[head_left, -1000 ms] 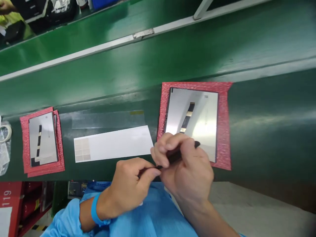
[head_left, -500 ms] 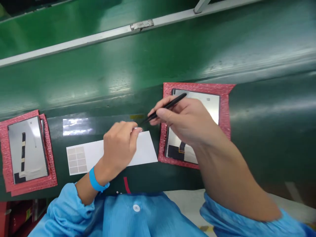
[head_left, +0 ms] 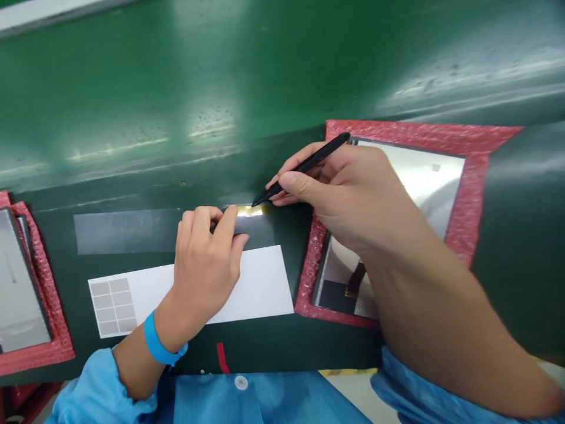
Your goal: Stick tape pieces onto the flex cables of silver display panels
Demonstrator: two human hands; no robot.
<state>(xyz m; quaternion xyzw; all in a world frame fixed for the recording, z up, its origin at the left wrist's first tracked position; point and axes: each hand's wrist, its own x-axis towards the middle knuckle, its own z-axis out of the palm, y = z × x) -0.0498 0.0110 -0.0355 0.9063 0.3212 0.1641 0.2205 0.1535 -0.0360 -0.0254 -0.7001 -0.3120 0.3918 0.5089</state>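
Observation:
My right hand (head_left: 326, 182) holds a slim black pen-like tool (head_left: 315, 158), its tip on a shiny yellowish piece (head_left: 251, 210) at the right part of a clear strip (head_left: 128, 231). Just left of that tip, my left hand (head_left: 205, 259) rests on the strip, index finger and thumb apart, the other fingers bent; nothing shows in it. Below the strip lies a white sheet (head_left: 260, 282) with grey rectangles at its left end, partly under my left hand. Behind my right forearm, a flat silvery panel (head_left: 428, 188) lies on pink foam wrap (head_left: 468, 206).
At the left edge, another silvery panel (head_left: 20, 294) lies on pink wrap (head_left: 48, 288). A red tape mark (head_left: 222, 357) is on the green table (head_left: 185, 118) near my blue shirt. A pale rail (head_left: 53, 13) crosses the top left.
The view has moved closer to the table. My left fingers have spread and lowered onto the clear strip, and the tool tip now meets the yellowish piece.

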